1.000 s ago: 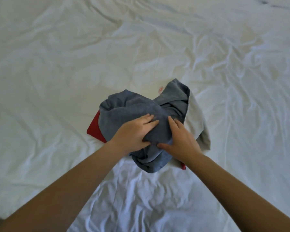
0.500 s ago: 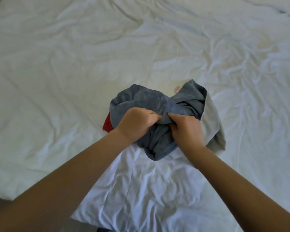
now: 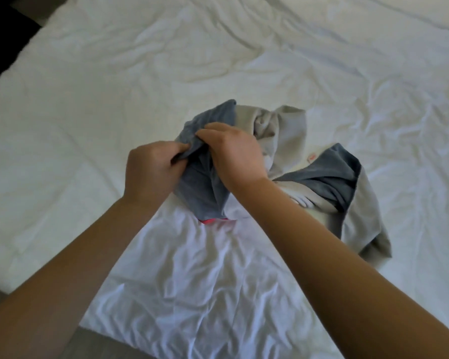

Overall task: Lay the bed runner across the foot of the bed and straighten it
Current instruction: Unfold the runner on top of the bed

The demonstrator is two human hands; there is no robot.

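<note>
The bed runner [image 3: 324, 177] is a bunched cloth, blue-grey on one side and pale grey on the other, lying crumpled on the white sheet of the bed [image 3: 114, 104] near its foot. My left hand [image 3: 151, 174] pinches a blue-grey fold at the runner's left end. My right hand [image 3: 233, 151] grips the same fold just beside it, fingers curled over the cloth. Part of the runner trails off to the right in loose folds. A sliver of red [image 3: 213, 221] shows under the cloth below my hands.
The wrinkled white sheet spreads in every direction. The bed's corner edge [image 3: 94, 330] runs along the lower left, with grey floor [image 3: 0, 299] beyond it. A dark object [image 3: 0, 29] sits past the bed's upper left edge.
Both hands went from resting flat on the bundle to gripping it, and have lifted a fold up and left. The runner has partly opened, showing more pale grey side to the right.
</note>
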